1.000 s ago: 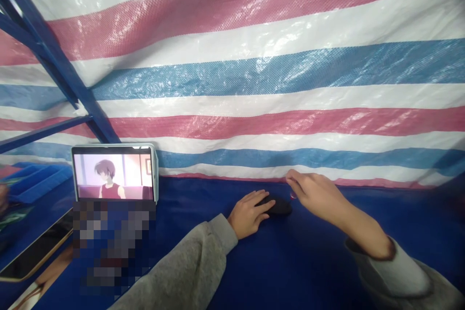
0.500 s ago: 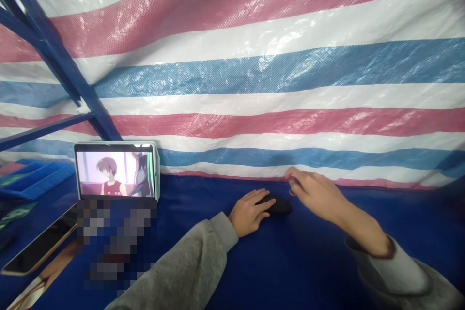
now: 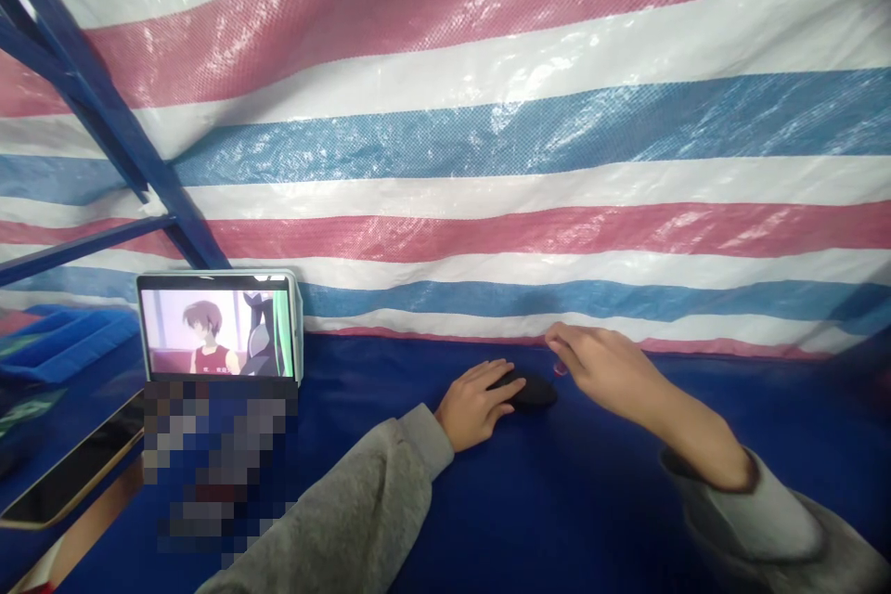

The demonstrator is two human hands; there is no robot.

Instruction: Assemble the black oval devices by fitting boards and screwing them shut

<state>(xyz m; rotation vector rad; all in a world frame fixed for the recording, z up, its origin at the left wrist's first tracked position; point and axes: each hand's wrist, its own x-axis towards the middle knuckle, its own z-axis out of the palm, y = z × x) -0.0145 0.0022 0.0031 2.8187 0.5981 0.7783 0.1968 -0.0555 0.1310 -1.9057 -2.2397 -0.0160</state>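
On the blue tabletop (image 3: 557, 501) lies a low, black, rounded object (image 3: 535, 390), shaped like a computer mouse. My left hand (image 3: 480, 399) lies over its left end, fingers stretched across it and thumb along the near side, gripping it in place. Just to the right and slightly above, my right hand (image 3: 591, 362) is bent downward with thumb and forefinger pinched together. Below that pinch shows a small pink-red, curved thing (image 3: 561, 369), close to the black object's right end. Most of this small thing is hidden by my fingers.
A tablet (image 3: 219, 329) playing a cartoon stands at the left. Nearer lies a phone (image 3: 76, 464), beside a blurred-out patch and part of another person's arm (image 3: 97, 520). Blue trays (image 3: 76, 343) sit far left. A striped tarp (image 3: 529, 139) and blue metal frame (image 3: 125, 121) close off the back.
Both hands keep nearly the same places and grips. The small pink-red thing under my right fingers shows a slightly different shape. The picture on the tablet has changed.
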